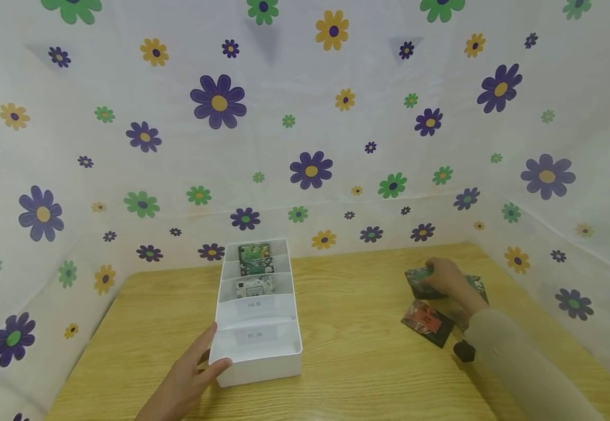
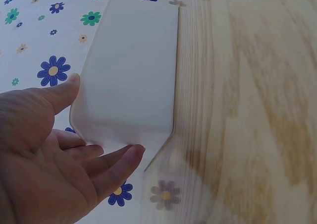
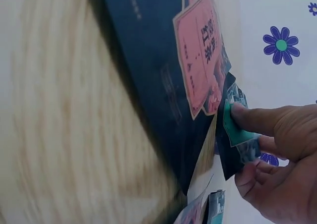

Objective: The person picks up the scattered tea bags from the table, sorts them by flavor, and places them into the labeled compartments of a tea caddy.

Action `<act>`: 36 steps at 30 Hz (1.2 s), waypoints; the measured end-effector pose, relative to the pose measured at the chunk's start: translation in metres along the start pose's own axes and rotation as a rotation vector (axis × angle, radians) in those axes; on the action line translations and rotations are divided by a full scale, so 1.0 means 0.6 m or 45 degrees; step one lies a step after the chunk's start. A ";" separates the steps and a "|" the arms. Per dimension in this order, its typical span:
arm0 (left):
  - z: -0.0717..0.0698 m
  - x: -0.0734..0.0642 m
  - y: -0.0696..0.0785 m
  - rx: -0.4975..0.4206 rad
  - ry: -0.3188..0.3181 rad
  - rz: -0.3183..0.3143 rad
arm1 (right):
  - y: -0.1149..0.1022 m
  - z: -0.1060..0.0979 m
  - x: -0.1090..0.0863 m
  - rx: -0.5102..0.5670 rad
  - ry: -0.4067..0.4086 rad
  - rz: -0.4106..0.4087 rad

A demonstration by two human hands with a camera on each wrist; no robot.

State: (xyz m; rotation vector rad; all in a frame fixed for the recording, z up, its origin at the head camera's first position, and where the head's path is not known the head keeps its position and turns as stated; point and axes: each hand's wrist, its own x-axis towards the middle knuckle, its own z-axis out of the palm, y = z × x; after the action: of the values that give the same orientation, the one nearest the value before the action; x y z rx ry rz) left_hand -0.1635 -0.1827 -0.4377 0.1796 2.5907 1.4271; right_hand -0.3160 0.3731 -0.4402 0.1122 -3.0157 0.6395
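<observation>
From where I stand, the person's left hand [image 1: 189, 365] holds the near left corner of a white divided box [image 1: 265, 371] on the wooden table [image 1: 352, 327], thumb at its front rim; packets [image 1: 255, 286] sit in its three rear compartments; well apart, to the right, the right hand [image 1: 447, 279] pinches a green-labelled packet [image 3: 235, 130] between thumb and fingers; a red-labelled packet [image 1: 427, 323] lies just nearer the person; another packet [image 1: 478, 285] shows beside the right wrist.
</observation>
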 end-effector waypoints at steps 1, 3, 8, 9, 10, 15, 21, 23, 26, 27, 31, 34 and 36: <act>0.000 0.001 0.000 0.013 -0.001 -0.004 | 0.000 0.000 -0.001 0.012 0.020 -0.003; 0.000 0.002 0.001 0.033 -0.004 -0.016 | 0.001 -0.001 -0.002 0.056 0.060 -0.005; 0.000 0.005 0.001 0.062 -0.006 -0.030 | 0.005 -0.004 0.000 0.183 0.153 0.004; 0.001 0.005 0.001 0.065 -0.006 -0.030 | 0.007 -0.005 0.001 0.201 0.168 0.009; 0.001 0.005 0.001 0.069 -0.006 -0.030 | 0.007 -0.007 0.001 0.210 0.190 0.004; 0.001 0.007 0.002 0.078 -0.009 -0.033 | -0.005 -0.018 -0.001 0.277 0.290 -0.020; 0.000 0.004 0.002 0.061 -0.006 -0.024 | -0.041 -0.029 -0.008 0.371 0.305 -0.033; 0.000 0.004 0.003 0.055 -0.007 -0.028 | -0.056 -0.031 -0.010 0.426 0.288 -0.031; 0.001 0.005 0.003 0.059 -0.008 -0.035 | -0.080 -0.034 -0.017 0.519 0.264 -0.039; 0.001 0.005 0.003 0.062 -0.009 -0.036 | -0.088 -0.035 -0.020 0.538 0.263 -0.048; 0.001 0.005 0.003 0.070 -0.009 -0.037 | -0.121 -0.039 -0.029 0.565 0.273 -0.097; 0.001 0.005 0.003 0.067 -0.009 -0.031 | -0.144 -0.041 -0.035 0.569 0.289 -0.126; 0.001 0.005 0.003 0.067 -0.008 -0.026 | -0.158 -0.042 -0.038 0.580 0.288 -0.147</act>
State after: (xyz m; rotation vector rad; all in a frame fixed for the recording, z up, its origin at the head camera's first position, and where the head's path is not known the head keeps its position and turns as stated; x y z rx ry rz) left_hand -0.1662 -0.1804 -0.4370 0.1638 2.6192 1.3500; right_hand -0.2844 0.2982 -0.3807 0.2138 -2.5770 1.2211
